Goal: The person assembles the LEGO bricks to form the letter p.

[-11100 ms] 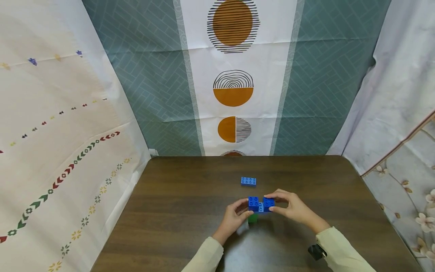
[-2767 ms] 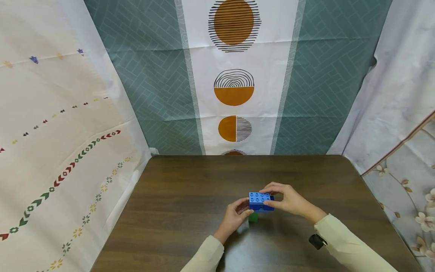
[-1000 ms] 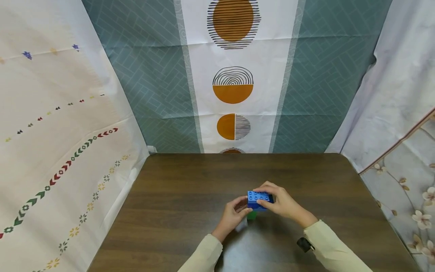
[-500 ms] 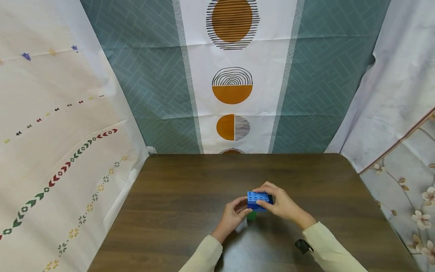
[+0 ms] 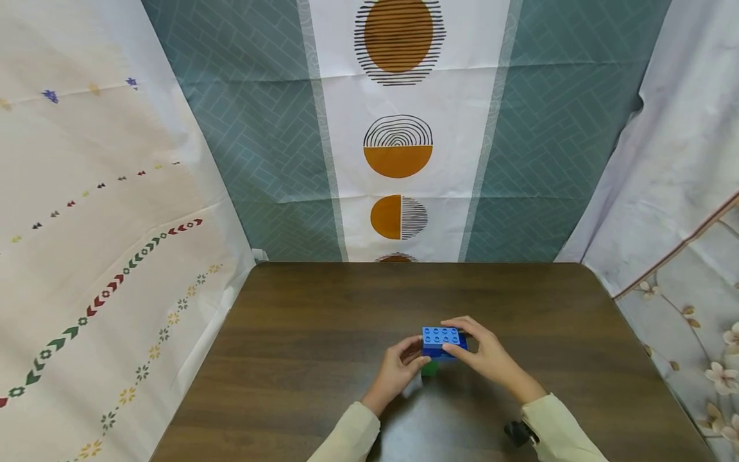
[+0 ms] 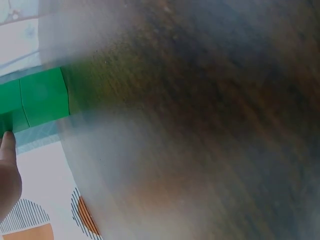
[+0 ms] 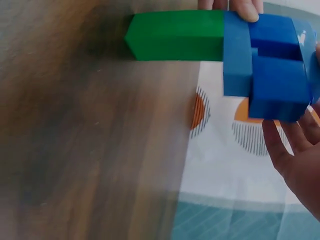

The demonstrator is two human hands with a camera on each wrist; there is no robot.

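Note:
In the head view a light blue toy brick (image 5: pixel 435 335) with studs lies across the dark blue bricks (image 5: pixel 432 352). Below them a green column (image 5: pixel 430 369) stands on the table. My left hand (image 5: pixel 394 371) grips the structure low on its left side. My right hand (image 5: pixel 487 353) pinches the right part of the top brick, thumb in front and index finger behind. The right wrist view shows a lower light blue brick (image 7: pixel 237 70) between the green column and the two dark blue bricks. In the left wrist view, a fingertip (image 6: pixel 7 147) touches the green blocks (image 6: pixel 45 97).
The brown wooden table (image 5: pixel 288 359) spreads around the structure, its far edge against a teal and white patterned cloth (image 5: pixel 398 96). Other cloths hang left (image 5: pixel 115 224) and right (image 5: pixel 681 192). A black device (image 5: pixel 519 434) sits at the right sleeve.
The light blue brick, loose on the table 11 seconds ago, now sits atop the dark blue ones. In the last half second my right hand shifted slightly right along it, baring more studs.

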